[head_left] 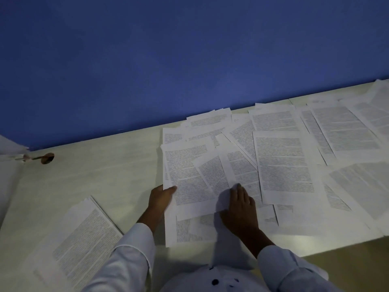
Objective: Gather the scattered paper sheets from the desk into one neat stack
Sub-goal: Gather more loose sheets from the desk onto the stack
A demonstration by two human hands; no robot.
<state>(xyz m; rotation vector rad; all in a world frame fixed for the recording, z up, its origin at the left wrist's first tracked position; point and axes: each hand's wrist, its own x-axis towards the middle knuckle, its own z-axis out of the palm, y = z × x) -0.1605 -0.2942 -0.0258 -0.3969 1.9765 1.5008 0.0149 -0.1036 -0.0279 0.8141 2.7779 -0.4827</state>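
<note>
At the desk's far-left edge, close to the matte blue wall [189, 49], a small brown round hole [47, 158] sits in the pale cream desk top [105, 175]; it plays no part in your job. Toward the near-left corner lies a fairly even stack of white printed paper sheets [80, 239]. It is set apart from the mess, likely as the pile you are building.

Right of it, your left hand [161, 197] pinches the left edge of a large white printed sheet [189, 186]. The thumb is on top and the fingers are hidden beneath, which looks like a hold for sliding or lifting the page. Your right hand [240, 207] lies flat on the overlapping pages beside it, fingers straight and pressing down, apparently to pin the heap so only the gripped page moves. Your hands are apart, with that sheet between them.

From there to the desk's right edge, the loose white printed sheets [284, 165] spread in skewed, overlapping layers, reaching both the back edge under the wall and the near edge. Most of the gathering looks undone.
</note>
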